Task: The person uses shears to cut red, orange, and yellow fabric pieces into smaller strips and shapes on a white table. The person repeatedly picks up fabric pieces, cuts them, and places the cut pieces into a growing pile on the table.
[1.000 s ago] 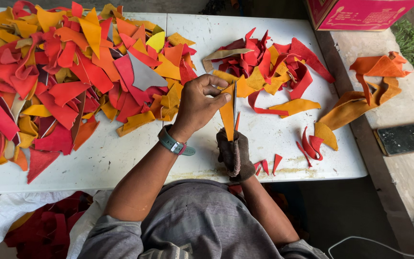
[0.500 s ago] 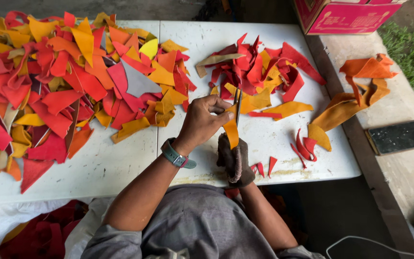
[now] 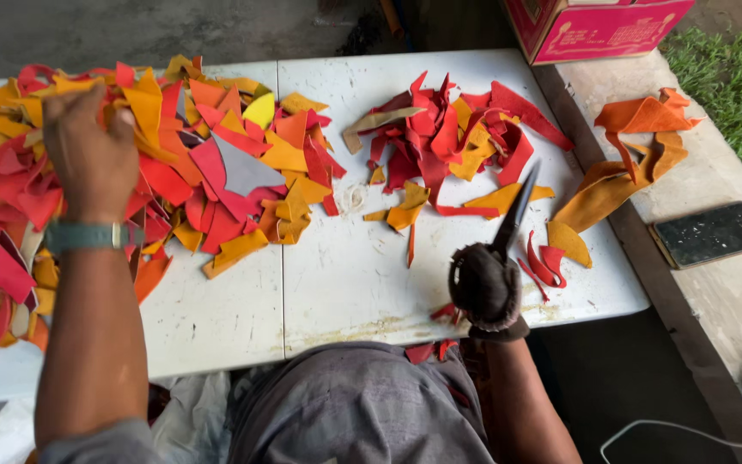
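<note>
**Two hands, one heap, one pair of shears**

Most of the counter [image 3: 216, 318] was buried under my big heap of cut pieces [image 3: 216, 163], red, orange and yellow with one grey triangle on top, spreading from the left edge to the seam in the middle. A smaller pile of scraps [image 3: 448, 142], mostly red, sat on the right half, well apart from the heap, and a few orange strips [image 3: 637, 155] lay off the counter on the concrete ledge near a dark phone [image 3: 710, 234].

My left hand [image 3: 88, 155] was down in the far left of the heap, fingers curled together around something; what exactly they closed on I could not tell from above. To do this well, I judged I should lift a single piece clear of its neighbours rather than drag a clump.

My right hand [image 3: 484, 288], in a dark glove, was clamped around the handles of the shears [image 3: 513, 215] just above the near right part of the counter. Their long axis ran from my fist up and slightly rightward, the tip pointing away from me toward the red scraps. The blades looked closed, which seemed the safe way to keep them while the other hand rummaged.
</note>
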